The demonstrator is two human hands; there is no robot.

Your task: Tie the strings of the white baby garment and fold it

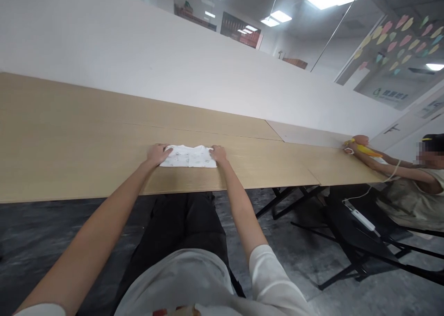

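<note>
Touching white cloth (188, 158), power strip (362, 220) on chair (348, 235)

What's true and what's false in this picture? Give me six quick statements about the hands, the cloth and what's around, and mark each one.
1. The left hand touches the left end of the white printed cloth. True.
2. The cloth hangs over the front edge. False: it lies wholly on the wood-toned table.
3. The right hand is at the cloth's right end. True.
4. The cloth is solid black. False: it is white with small printed motifs.
5. A white power strip rests on a black chair. True.
6. Someone else is at the far left. False: the other person is at the right.
</note>
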